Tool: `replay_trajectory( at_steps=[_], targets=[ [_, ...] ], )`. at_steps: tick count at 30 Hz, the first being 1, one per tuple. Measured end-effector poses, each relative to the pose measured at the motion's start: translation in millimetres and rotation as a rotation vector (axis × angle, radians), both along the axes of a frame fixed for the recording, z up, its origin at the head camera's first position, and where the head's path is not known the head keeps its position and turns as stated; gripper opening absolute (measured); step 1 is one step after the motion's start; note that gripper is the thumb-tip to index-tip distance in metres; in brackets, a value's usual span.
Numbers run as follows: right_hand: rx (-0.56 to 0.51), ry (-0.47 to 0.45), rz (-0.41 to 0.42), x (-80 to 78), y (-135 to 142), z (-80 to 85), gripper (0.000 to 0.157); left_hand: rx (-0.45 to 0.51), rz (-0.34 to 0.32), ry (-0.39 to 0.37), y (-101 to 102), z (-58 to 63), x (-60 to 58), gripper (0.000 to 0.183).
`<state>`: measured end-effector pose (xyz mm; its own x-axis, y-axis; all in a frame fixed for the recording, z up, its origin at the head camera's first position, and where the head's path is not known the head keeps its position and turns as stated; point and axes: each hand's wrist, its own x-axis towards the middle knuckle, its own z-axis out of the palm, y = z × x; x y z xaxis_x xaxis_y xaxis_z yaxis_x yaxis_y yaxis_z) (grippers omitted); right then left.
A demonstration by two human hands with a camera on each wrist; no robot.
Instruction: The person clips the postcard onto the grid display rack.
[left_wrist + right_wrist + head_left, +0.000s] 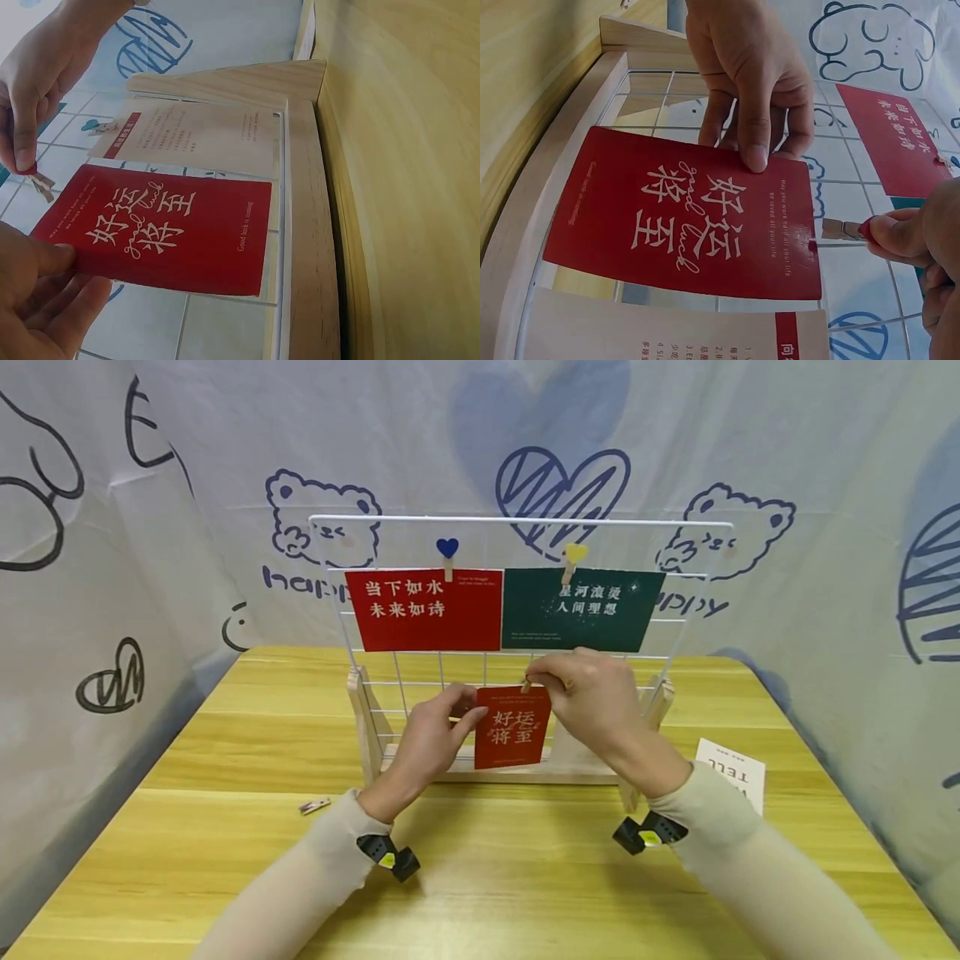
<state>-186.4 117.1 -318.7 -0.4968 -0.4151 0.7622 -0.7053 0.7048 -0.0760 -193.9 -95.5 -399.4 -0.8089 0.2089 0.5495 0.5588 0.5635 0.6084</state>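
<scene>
My left hand (431, 731) pinches the left edge of a small red card (513, 739) between thumb and fingers. The card stands upright in front of the lower part of a white wire grid rack (442, 668). In my right hand (596, 693) a small wooden clothespin (844, 229) with a red end is pinched between thumb and forefinger. Its tip is close to the card's top edge; whether they touch I cannot tell. Just right of the red card, a pale printed card (195, 139) hangs on the grid under a teal-topped clothespin (97, 127), mostly hidden by my right hand in the head view.
Above, a wide red card (427, 622) and a dark green card (577, 618) hang from blue-heart and yellow-heart clothespins. A loose clothespin (314, 806) lies on the wooden table (510, 877) at left. A white card (738, 768) lies at right, partly under my sleeve.
</scene>
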Motion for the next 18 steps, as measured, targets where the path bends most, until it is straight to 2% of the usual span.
replay_trajectory(
  at_steps=[9,18],
  targets=[
    [-0.004,0.023,0.005,-7.2,-3.9,-10.0,0.009,-0.019,0.062,0.024,3.8,-3.3,-0.6,0.018],
    [0.012,0.058,-0.017,-7.0,-11.2,-18.2,0.011,-0.026,0.078,0.052,4.5,-6.5,-2.9,0.017]
  ],
)
